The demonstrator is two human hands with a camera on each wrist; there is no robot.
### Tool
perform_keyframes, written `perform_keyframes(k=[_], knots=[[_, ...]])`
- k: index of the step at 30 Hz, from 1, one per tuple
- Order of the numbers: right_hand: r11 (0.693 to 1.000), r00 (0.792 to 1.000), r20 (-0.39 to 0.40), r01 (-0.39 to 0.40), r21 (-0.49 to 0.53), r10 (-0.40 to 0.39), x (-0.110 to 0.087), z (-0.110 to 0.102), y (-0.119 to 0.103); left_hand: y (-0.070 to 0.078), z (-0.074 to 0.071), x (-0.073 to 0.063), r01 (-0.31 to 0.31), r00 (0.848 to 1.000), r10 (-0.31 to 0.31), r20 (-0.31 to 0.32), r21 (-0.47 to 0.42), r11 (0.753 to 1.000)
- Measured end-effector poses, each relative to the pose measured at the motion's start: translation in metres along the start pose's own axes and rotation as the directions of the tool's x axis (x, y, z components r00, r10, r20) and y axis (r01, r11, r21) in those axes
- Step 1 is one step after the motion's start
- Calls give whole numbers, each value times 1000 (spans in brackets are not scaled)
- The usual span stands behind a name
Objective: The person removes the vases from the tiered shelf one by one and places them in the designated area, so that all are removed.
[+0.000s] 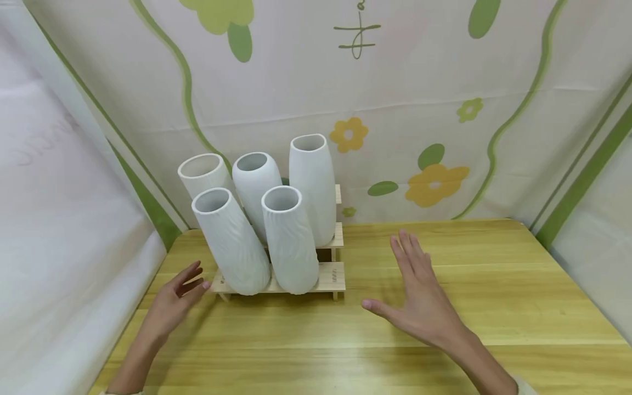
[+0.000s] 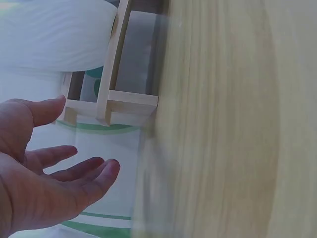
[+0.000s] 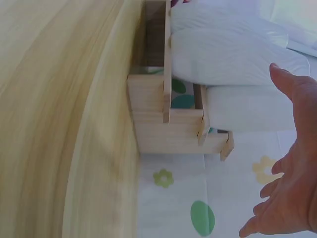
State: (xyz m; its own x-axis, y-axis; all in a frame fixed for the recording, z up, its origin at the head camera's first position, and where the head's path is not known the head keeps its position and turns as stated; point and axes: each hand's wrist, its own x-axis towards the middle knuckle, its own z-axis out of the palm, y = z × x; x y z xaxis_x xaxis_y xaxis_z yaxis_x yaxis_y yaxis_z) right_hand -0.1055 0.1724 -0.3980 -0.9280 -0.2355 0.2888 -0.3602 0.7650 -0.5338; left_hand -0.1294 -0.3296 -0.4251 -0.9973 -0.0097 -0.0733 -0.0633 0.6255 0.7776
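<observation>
Several white vases stand on a stepped wooden rack. On its lowest step are two with rippled sides, a left rippled vase and a right rippled vase. Behind them rise a tall smooth vase, a rounder vase and a ribbed vase, partly hidden. My left hand is beside the rack's left end, fingers loosely bent, holding nothing; whether its thumb touches the rack I cannot tell. To the right of the rack, my right hand hovers apart from it with fingers stretched and thumb spread.
The rack stands toward the back left of a wood-grain table. A white cloth backdrop with printed flowers hangs right behind the table, and cloth walls close in at the left and right sides.
</observation>
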Motion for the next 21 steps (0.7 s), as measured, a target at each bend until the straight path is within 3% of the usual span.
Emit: perform_keyframes(k=[6,11,21], knots=[[998,1000,-2,-5,70,5,10,7,-16,-9,-1,5,65,997,-61,39,-117,991],[988,1000,-1,16,154,-16,16,10,-30,-11,1,9,113,993,-100,69,-229,967],[944,994,-40,112,311,-105,29,19,-56,-7,11,19,147,989,-131,68,-334,931]])
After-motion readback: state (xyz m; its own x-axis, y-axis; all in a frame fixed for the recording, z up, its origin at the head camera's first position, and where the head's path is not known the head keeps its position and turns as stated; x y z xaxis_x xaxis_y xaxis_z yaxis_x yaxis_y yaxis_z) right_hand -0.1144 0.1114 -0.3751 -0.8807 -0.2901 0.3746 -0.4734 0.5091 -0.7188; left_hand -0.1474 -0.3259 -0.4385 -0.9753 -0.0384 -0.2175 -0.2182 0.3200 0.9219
